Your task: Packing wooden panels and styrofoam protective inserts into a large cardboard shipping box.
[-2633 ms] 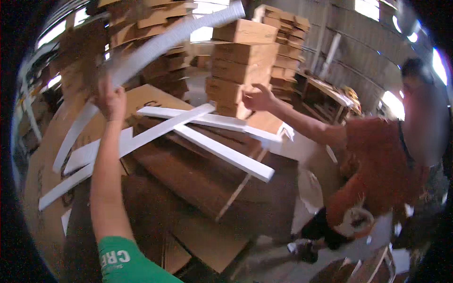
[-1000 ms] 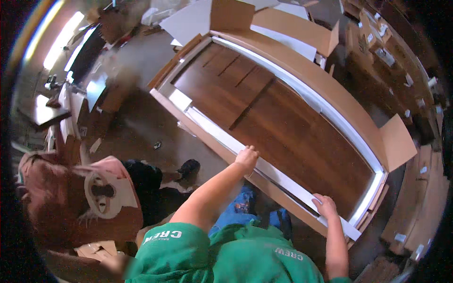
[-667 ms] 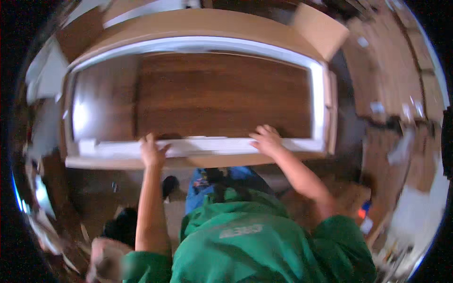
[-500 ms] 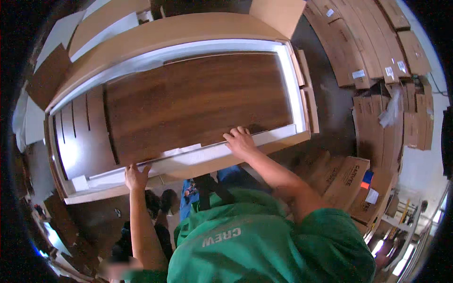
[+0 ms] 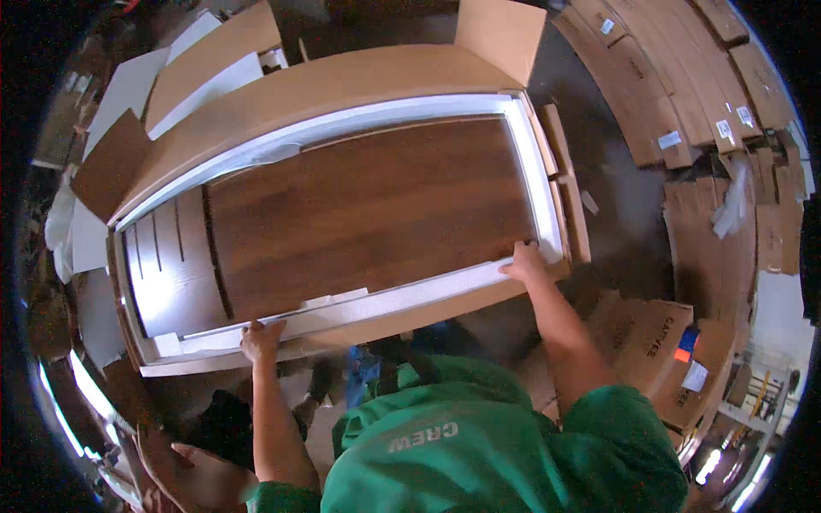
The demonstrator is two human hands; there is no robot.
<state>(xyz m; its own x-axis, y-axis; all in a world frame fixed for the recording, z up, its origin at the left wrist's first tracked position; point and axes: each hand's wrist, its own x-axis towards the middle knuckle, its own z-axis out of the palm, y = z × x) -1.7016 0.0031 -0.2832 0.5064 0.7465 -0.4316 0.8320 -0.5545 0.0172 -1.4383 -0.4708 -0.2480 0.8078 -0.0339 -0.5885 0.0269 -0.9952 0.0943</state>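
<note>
A long open cardboard box (image 5: 479, 295) lies before me, its flaps folded out. Inside are dark brown wood-grain panels (image 5: 368, 209), the left one slotted, framed by white foam strips (image 5: 393, 301). My left hand (image 5: 261, 340) grips the near foam strip toward its left end, fingers curled over its inner edge. Close to the box's near right corner, my right hand (image 5: 528, 262) grips the same strip, its fingertips against the panel's edge. What lies beneath the panels is hidden.
Long cardboard cartons (image 5: 633, 94) are stacked at the far right. Another carton (image 5: 654, 342) with an orange and blue label stands right of my right arm. At the far left are opened cardboard and white foam sheets (image 5: 128, 90). Another person's hand (image 5: 209, 462) shows at lower left.
My right hand has slid rightward along the near foam strip, from its middle to near the right corner. My left hand stays by the left end, its fingers now more curled.
</note>
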